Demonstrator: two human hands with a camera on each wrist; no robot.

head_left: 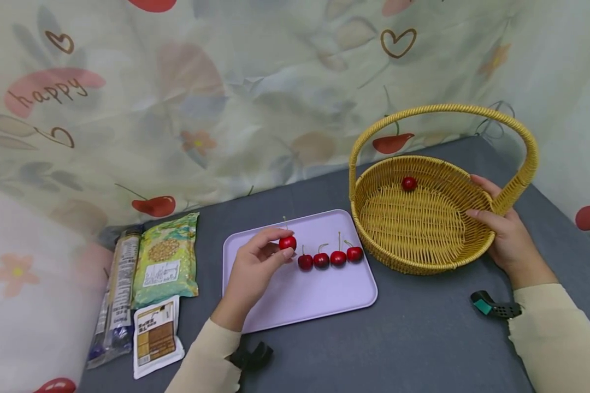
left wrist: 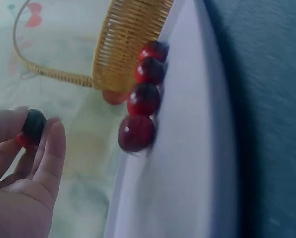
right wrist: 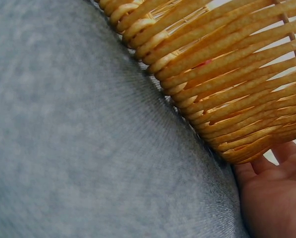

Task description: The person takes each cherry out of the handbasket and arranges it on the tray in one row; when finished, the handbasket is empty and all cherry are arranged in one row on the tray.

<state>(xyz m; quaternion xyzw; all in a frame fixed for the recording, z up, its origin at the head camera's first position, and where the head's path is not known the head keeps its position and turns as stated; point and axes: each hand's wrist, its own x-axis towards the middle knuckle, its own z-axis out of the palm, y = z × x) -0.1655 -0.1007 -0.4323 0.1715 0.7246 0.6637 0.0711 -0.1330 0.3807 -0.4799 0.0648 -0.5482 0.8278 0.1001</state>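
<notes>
Between the thumb and fingers of my left hand (head_left: pixel 253 268) a dark red cherry (head_left: pixel 288 243) is pinched, stem up, over the lilac tray (head_left: pixel 305 303). The left wrist view shows the same held cherry (left wrist: pixel 34 126) apart from the others. Just right of it, several stemmed cherries (head_left: pixel 322 260) stand in a row on the tray. My right hand (head_left: pixel 513 243) grips the right rim of a yellow wicker basket (head_left: pixel 418 267), thumb inside; some fingers are hidden behind the wall. One cherry (head_left: pixel 409 183) lies inside the basket, towards its back.
At the left lie a green and yellow food bag (head_left: pixel 164 259), a long clear-wrapped package (head_left: pixel 115 305) and a small white and brown packet (head_left: pixel 156 335). The basket's tall handle (head_left: pixel 442 109) arches above it. A patterned curtain (head_left: pixel 255 109) hangs behind the grey table (head_left: pixel 373 349).
</notes>
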